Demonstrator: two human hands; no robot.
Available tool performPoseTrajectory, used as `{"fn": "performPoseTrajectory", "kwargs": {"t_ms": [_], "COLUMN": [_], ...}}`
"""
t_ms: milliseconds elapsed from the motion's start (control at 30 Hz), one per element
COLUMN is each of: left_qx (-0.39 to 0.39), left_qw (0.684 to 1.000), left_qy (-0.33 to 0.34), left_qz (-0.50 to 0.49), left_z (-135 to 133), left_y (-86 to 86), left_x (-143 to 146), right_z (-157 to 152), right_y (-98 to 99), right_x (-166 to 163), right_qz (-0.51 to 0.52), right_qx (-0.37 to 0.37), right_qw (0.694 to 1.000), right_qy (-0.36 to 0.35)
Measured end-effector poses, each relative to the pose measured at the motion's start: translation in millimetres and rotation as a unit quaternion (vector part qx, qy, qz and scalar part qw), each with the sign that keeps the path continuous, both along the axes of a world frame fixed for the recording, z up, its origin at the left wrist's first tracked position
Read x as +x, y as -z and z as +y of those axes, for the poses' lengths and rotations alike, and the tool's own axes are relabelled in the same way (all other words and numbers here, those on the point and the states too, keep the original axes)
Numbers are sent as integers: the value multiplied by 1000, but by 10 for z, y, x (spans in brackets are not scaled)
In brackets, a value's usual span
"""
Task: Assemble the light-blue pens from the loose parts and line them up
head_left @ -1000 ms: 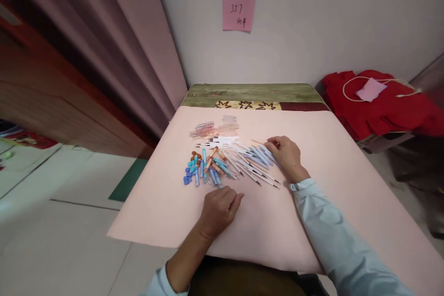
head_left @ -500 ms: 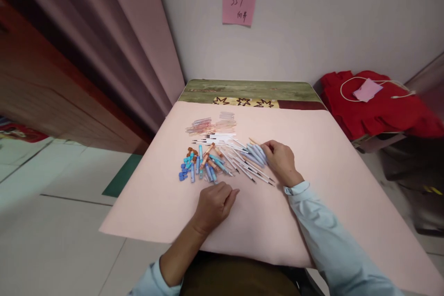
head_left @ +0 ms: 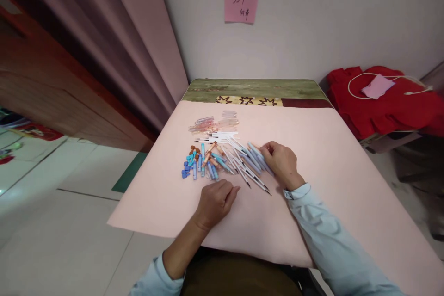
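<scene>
My right hand [head_left: 280, 161] is at the right side of a loose pile, its fingers pinched at a pale blue pen barrel [head_left: 265, 165]. More pale blue barrels lie beside it, and the fingertips are partly hidden. Thin white refills with dark tips [head_left: 248, 171] fan out to the left of that hand. My left hand [head_left: 215, 199] rests curled on the pink sheet in front of the pile; I see nothing in it. Just beyond it lie blue and orange-brown pen parts [head_left: 210, 162], with small blue and brown caps [head_left: 189, 163] at the far left.
Clear and pinkish slender parts [head_left: 211, 125] lie at the back of the pile. A pink paper sheet [head_left: 312, 222] covers most of the table. Beyond the right edge is red cloth [head_left: 391, 115] with a white cable. A curtain [head_left: 152, 41] hangs at left.
The pale blue barrels beside my right hand have shifted and spread slightly toward me, and the white refills near them have moved. My left hand stays in place. The view has shifted slightly.
</scene>
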State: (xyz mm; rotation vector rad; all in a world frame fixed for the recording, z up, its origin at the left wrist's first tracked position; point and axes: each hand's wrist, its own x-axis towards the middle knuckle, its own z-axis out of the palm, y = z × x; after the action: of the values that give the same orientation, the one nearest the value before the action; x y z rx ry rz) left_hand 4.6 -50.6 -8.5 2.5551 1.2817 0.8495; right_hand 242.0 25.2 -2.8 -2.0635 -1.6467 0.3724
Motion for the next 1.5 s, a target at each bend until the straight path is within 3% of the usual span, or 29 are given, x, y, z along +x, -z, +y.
{"fn": "performPoseTrajectory", "kwargs": {"t_ms": [300, 567, 800, 1033, 1167, 1233, 1333, 1400, 1500], "left_qx": [2, -10, 11, 8, 87, 125, 134, 116, 84], "left_qw": [1000, 995, 969, 914, 909, 933, 981, 992, 995], "left_qy": [-4, -43, -168, -302, -348, -300, -133, -45, -8], "left_qz": [-25, -85, -183, -271, -211, -151, -43, 14, 46], "left_z": [-5, -25, -18, 438, 581, 559, 490, 462, 463], "left_y": [0, -6, 18, -58, 3, 30, 22, 4, 7], "left_x": [3, -22, -69, -263, -233, -193, -135, -105, -84], "right_z": [41, 68, 65, 60, 27, -2, -43, -57, -55], "right_y": [101, 173, 193, 175, 168, 177, 205, 227, 255], "right_x": [58, 127, 159, 159, 167, 174, 185, 190, 196], "right_qz": [12, 21, 4, 15, 48, 63, 81, 91, 102], "right_qx": [55, 58, 61, 59, 57, 65, 87, 100, 105], "right_qw": [998, 998, 998, 998, 997, 996, 993, 991, 989], "right_qy": [15, 9, -10, -3, 1, 5, 16, 23, 26]}}
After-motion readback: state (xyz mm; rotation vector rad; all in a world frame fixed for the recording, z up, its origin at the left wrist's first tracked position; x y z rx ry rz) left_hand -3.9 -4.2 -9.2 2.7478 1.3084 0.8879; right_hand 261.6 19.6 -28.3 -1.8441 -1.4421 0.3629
